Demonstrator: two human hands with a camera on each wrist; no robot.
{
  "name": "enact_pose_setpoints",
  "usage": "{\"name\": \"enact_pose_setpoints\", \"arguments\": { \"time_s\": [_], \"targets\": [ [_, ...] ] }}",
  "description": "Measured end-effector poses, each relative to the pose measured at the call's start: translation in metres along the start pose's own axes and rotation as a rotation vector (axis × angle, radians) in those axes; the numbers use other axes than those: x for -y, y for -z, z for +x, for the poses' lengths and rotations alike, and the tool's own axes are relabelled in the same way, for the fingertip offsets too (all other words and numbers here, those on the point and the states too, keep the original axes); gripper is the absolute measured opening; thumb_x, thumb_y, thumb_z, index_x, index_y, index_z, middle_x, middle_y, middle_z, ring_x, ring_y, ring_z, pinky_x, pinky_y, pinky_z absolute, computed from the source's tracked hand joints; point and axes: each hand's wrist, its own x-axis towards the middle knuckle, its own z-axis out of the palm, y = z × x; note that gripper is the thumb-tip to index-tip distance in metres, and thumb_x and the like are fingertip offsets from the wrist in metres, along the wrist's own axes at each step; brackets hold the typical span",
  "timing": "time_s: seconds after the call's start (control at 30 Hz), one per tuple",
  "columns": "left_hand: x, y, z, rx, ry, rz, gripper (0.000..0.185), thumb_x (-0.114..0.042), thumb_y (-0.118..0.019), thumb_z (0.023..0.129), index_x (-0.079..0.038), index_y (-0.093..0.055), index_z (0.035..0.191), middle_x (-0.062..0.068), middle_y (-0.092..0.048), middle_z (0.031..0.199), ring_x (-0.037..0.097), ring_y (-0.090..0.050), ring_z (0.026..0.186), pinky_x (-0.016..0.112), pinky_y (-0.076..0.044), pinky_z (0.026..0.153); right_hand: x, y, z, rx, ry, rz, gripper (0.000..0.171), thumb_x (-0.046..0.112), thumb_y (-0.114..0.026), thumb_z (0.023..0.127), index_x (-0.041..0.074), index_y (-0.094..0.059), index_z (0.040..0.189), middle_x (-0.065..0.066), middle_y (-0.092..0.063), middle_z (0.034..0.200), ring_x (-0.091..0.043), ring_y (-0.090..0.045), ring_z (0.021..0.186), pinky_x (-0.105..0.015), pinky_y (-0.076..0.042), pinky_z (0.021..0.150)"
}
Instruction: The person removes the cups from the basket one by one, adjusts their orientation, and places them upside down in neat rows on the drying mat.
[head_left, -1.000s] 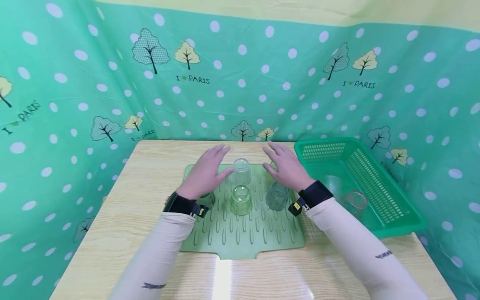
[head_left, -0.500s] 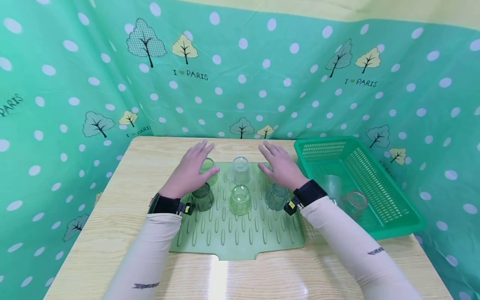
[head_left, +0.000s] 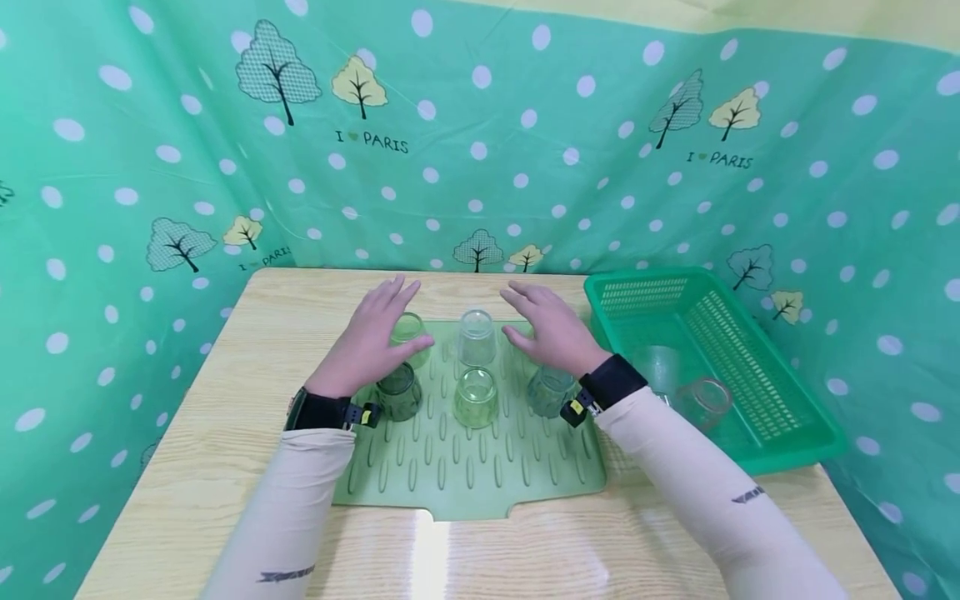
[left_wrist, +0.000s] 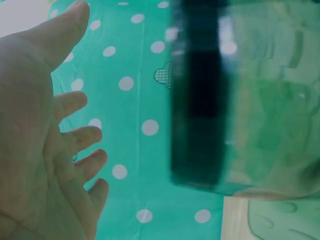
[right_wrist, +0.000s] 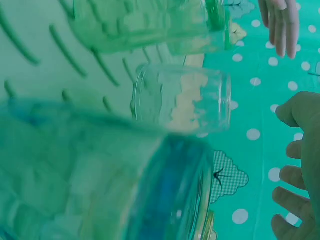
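Several glasses stand upside down on a green draining mat (head_left: 450, 479). My left hand (head_left: 367, 342) hovers, fingers extended, beside a green glass (head_left: 408, 332) at the back left and over a dark glass (head_left: 399, 393); that dark glass (left_wrist: 200, 110) fills much of the left wrist view. My right hand (head_left: 551, 332) is likewise spread, above a blue glass (head_left: 547, 390) and partly hiding the mat's back right. Between the hands are a clear glass (head_left: 476, 340) behind and a light green glass (head_left: 476, 400) in front. Neither hand holds anything.
A green plastic basket (head_left: 806, 417) stands to the right of the mat. Inside it are a clear glass (head_left: 656, 368) and a pinkish-rimmed glass (head_left: 705, 402). A dotted green cloth (head_left: 480, 183) hangs behind the wooden table (head_left: 202, 442).
My left hand has shifted left, away from the clear glass, uncovering the back left green glass and the dark glass. The right hand has moved slightly left. The glasses stay put.
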Motion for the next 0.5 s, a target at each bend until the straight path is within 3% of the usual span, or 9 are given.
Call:
{"name": "enact_pose_setpoints", "arguments": {
  "time_s": [0.13, 0.3, 0.5],
  "targets": [
    [-0.001, 0.000, 0.000, 0.017, 0.004, 0.004, 0.089, -0.058, -0.060, 0.100, -0.015, -0.020, 0.167, 0.015, -0.009, 0.173, 0.038, -0.005, 0.159, 0.059, -0.005, 0.127, 0.006, 0.000, -0.003, 0.065, 0.008, 0.037, 0.049, 0.031, -0.067, 0.101, 0.005, -0.060, 0.143, -0.015, -0.060, 0.141, -0.034, -0.056, 0.130, -0.048, -0.048, 0.109],
    [-0.004, 0.002, -0.004, 0.002, 0.015, -0.028, 0.086, -0.057, -0.057, 0.102, -0.019, -0.016, 0.167, 0.010, -0.006, 0.173, 0.035, -0.003, 0.159, 0.062, -0.010, 0.126, 0.021, -0.001, -0.009, 0.267, 0.106, 0.152, 0.048, 0.042, -0.071, 0.095, 0.008, -0.071, 0.129, -0.006, -0.069, 0.110, -0.024, -0.066, 0.100, -0.036, -0.057, 0.081],
    [-0.004, 0.002, -0.009, -0.033, 0.024, -0.097, 0.086, -0.061, -0.054, 0.101, -0.025, -0.013, 0.168, 0.005, -0.008, 0.174, 0.032, -0.003, 0.160, 0.067, -0.015, 0.124, 0.028, -0.009, -0.010, 0.376, 0.167, 0.097, 0.054, 0.051, -0.081, 0.085, 0.016, -0.073, 0.125, 0.005, -0.064, 0.105, -0.015, -0.064, 0.090, -0.027, -0.053, 0.072]
  ]
}}
